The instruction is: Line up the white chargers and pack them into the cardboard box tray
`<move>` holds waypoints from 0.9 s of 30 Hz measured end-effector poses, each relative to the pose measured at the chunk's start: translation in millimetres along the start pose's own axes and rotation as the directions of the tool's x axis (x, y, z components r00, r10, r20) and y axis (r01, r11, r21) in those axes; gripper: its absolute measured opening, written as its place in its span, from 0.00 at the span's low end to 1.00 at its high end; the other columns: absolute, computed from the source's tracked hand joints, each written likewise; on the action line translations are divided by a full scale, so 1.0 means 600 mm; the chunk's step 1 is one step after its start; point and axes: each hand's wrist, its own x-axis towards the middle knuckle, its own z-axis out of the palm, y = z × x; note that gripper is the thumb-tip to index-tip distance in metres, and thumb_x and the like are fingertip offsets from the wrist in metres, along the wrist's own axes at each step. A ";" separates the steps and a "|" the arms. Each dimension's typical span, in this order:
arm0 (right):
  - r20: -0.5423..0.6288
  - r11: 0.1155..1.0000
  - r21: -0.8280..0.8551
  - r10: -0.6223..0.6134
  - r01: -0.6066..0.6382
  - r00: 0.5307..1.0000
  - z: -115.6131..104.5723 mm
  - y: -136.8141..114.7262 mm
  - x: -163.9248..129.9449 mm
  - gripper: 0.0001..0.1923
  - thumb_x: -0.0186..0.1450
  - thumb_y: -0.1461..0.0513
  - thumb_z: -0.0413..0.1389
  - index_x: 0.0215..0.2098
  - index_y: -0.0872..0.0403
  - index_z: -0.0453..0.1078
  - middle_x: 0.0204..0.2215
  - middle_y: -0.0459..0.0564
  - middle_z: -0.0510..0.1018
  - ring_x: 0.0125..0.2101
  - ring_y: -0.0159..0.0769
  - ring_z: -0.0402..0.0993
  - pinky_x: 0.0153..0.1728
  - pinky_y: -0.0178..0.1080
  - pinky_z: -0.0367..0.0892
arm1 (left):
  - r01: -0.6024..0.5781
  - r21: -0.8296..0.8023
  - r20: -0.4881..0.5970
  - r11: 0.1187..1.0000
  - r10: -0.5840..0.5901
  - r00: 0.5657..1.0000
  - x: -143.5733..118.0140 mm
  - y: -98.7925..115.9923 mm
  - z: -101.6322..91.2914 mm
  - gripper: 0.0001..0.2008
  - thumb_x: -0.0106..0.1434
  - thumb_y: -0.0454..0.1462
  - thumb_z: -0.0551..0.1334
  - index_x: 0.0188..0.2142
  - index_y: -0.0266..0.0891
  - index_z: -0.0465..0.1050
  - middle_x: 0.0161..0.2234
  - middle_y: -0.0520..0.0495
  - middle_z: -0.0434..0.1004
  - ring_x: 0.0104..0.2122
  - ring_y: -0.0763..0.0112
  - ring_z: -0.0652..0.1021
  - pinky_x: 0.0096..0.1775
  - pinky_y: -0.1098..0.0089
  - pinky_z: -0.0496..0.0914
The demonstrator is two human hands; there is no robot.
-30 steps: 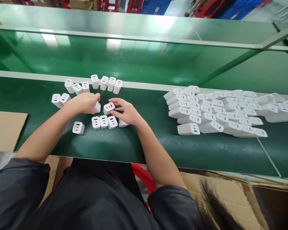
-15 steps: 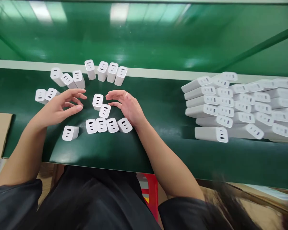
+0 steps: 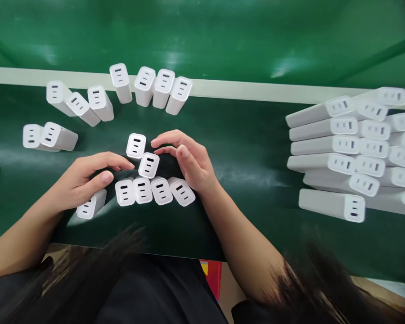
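Note:
White chargers with slotted port faces stand on the green tabletop [image 3: 243, 225]. Between my hands are two of them, an upper charger [image 3: 136, 146] and a lower charger [image 3: 149, 165]; just below stands a row of several more, with one charger [image 3: 162, 191] near its middle. My left hand [image 3: 91, 177] is open, fingers stretched toward the lower charger, its palm side above a lone charger [image 3: 91, 205] that it partly covers. My right hand [image 3: 187, 157] is open and curved beside the two middle chargers, thumb raised. Neither hand holds anything.
Several chargers, among them a tilted charger [image 3: 101, 103], stand in an arc toward the back. Two more chargers [image 3: 59, 136] lean together at the left. A large block of chargers [image 3: 340, 162] fills the right. A pale strip [image 3: 239, 91] runs along the back edge.
The camera view has shifted nearer to the table. My left hand has moved down toward the lone charger and the row. My right hand has stayed by the middle chargers, its thumb now showing.

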 end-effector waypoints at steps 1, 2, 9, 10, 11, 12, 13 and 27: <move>-0.010 1.000 -0.012 -0.010 0.009 1.000 0.000 0.001 0.000 0.20 0.70 0.46 0.52 0.41 0.51 0.75 0.39 0.50 0.76 0.42 0.38 0.72 0.43 0.43 0.70 | 0.002 -0.027 -0.033 1.000 -0.003 0.999 0.000 0.001 0.003 0.16 0.73 0.47 0.53 0.51 0.47 0.76 0.47 0.48 0.80 0.48 0.62 0.79 0.48 0.66 0.73; -0.021 0.999 -0.028 -0.021 0.021 1.000 0.000 0.002 -0.001 0.20 0.70 0.45 0.51 0.39 0.51 0.75 0.37 0.49 0.75 0.39 0.37 0.72 0.42 0.42 0.70 | 0.008 -0.050 -0.075 0.999 -0.012 0.997 0.000 0.003 0.004 0.17 0.74 0.47 0.51 0.49 0.47 0.77 0.46 0.48 0.81 0.47 0.62 0.79 0.47 0.65 0.73; -0.006 0.996 -0.086 -0.026 0.025 1.000 -0.003 0.003 -0.003 0.26 0.70 0.42 0.49 0.27 0.52 0.71 0.25 0.47 0.71 0.27 0.35 0.67 0.32 0.41 0.63 | -0.048 -0.031 -0.076 0.998 0.045 0.996 -0.006 0.012 0.000 0.18 0.72 0.51 0.53 0.48 0.50 0.77 0.44 0.47 0.81 0.43 0.61 0.79 0.45 0.63 0.73; 0.003 0.996 -0.083 -0.027 0.027 1.000 -0.003 0.002 -0.003 0.26 0.69 0.42 0.49 0.27 0.51 0.71 0.24 0.47 0.71 0.27 0.35 0.66 0.31 0.41 0.63 | -0.049 -0.038 -0.076 0.998 0.046 0.996 -0.007 0.013 0.001 0.17 0.71 0.51 0.54 0.48 0.50 0.77 0.44 0.47 0.81 0.44 0.60 0.79 0.45 0.62 0.73; 0.010 0.996 -0.079 -0.031 0.032 0.999 -0.003 0.001 -0.004 0.27 0.69 0.41 0.49 0.26 0.51 0.71 0.24 0.48 0.71 0.26 0.35 0.66 0.30 0.41 0.62 | -0.047 -0.045 -0.075 0.998 0.044 0.996 -0.008 0.013 0.002 0.17 0.71 0.51 0.54 0.48 0.51 0.77 0.43 0.47 0.81 0.44 0.59 0.79 0.44 0.61 0.73; 0.017 0.996 -0.075 -0.037 0.039 0.999 -0.002 0.000 -0.004 0.27 0.68 0.41 0.50 0.26 0.51 0.71 0.24 0.48 0.71 0.26 0.35 0.66 0.29 0.41 0.62 | -0.048 -0.047 -0.074 0.998 0.044 0.996 -0.009 0.014 0.004 0.16 0.71 0.50 0.55 0.49 0.51 0.77 0.43 0.47 0.81 0.44 0.59 0.79 0.44 0.61 0.73; 0.022 0.996 -0.074 -0.045 0.047 0.999 -0.002 0.000 -0.005 0.27 0.68 0.41 0.50 0.25 0.52 0.71 0.23 0.48 0.71 0.25 0.35 0.66 0.28 0.41 0.62 | -0.053 -0.044 -0.074 0.998 0.050 0.996 -0.010 0.015 0.006 0.15 0.70 0.50 0.56 0.49 0.51 0.76 0.43 0.47 0.81 0.43 0.59 0.79 0.44 0.61 0.73; 0.101 0.969 -0.196 -0.130 0.148 0.986 0.004 -0.004 -0.006 0.29 0.73 0.48 0.48 0.21 0.53 0.74 0.22 0.49 0.75 0.22 0.31 0.68 0.24 0.37 0.62 | -0.009 0.232 -0.225 0.973 0.063 0.972 -0.007 0.031 0.027 0.06 0.66 0.36 0.63 0.39 0.47 0.79 0.37 0.52 0.82 0.35 0.67 0.80 0.35 0.65 0.75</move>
